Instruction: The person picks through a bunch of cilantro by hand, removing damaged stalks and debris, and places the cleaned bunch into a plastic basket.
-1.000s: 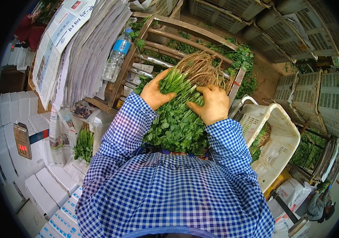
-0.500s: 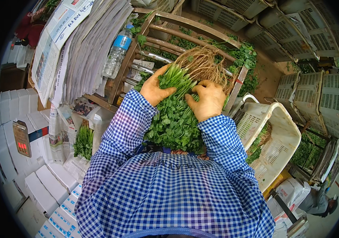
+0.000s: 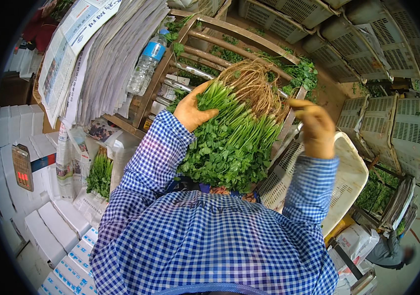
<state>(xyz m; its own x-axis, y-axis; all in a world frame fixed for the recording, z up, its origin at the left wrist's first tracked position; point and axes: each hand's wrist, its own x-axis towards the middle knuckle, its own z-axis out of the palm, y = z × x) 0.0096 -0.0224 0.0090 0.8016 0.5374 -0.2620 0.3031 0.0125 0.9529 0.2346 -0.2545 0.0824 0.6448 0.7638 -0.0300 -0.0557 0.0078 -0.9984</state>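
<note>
A wide bunch of leafy green herbs (image 3: 229, 147), which look like coriander, lies in front of me with its stems side by side. Long brown roots (image 3: 252, 86) spread from its far end over a rack of metal bars. Along the left edge of the stems, my left hand (image 3: 193, 110) is wrapped with its thumb on top. My right hand (image 3: 314, 125) is up off the greens, to the right of the roots and near the crate. Motion smears its fingers, and I cannot make out anything between them.
Right of the bunch stands a white plastic crate (image 3: 343, 179). A clear bottle (image 3: 147, 66) lies beside a tall newspaper stack (image 3: 104, 59). At the left are white boxes (image 3: 55, 236), a scale display (image 3: 22, 167) and greens (image 3: 100, 174) on newspaper. More crates (image 3: 362, 46) line the far right.
My right hand has left the stems and moved right toward the crate, uncovering the right part of the bunch. The stems there now lie spread wider. My left hand has hardly moved.
</note>
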